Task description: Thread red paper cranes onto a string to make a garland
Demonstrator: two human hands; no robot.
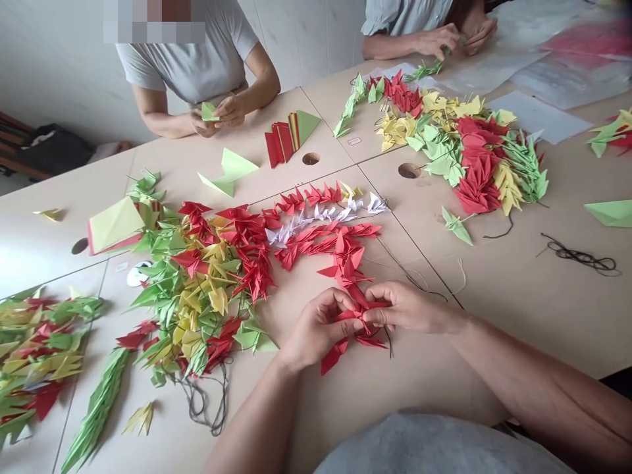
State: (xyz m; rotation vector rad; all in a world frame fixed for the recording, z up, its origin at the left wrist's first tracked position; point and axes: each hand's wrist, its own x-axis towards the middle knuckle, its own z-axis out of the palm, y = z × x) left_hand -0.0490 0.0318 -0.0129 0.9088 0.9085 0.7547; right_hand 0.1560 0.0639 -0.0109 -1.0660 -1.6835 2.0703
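Note:
Both my hands meet over the near end of a string of red folded paper cranes (345, 260). My left hand (320, 324) pinches a red paper crane (363, 315) from the left, thumb and fingertips pressed on it. From the right, the thumb and fingers of my right hand (407, 306) close on the same crane. More red cranes hang just below the fingers, and a dark thread end shows beside them. Beyond my hands, the string runs up to rows of red cranes and white cranes (328, 214) lying on the table.
A heap of green, yellow and red cranes (197, 283) lies left of my hands, near loose black cord (205, 398). Another crane pile (474, 151) and a black cord bundle (580, 253) lie right. Across the table (424, 257), two co-workers' hands (230, 113) handle green paper.

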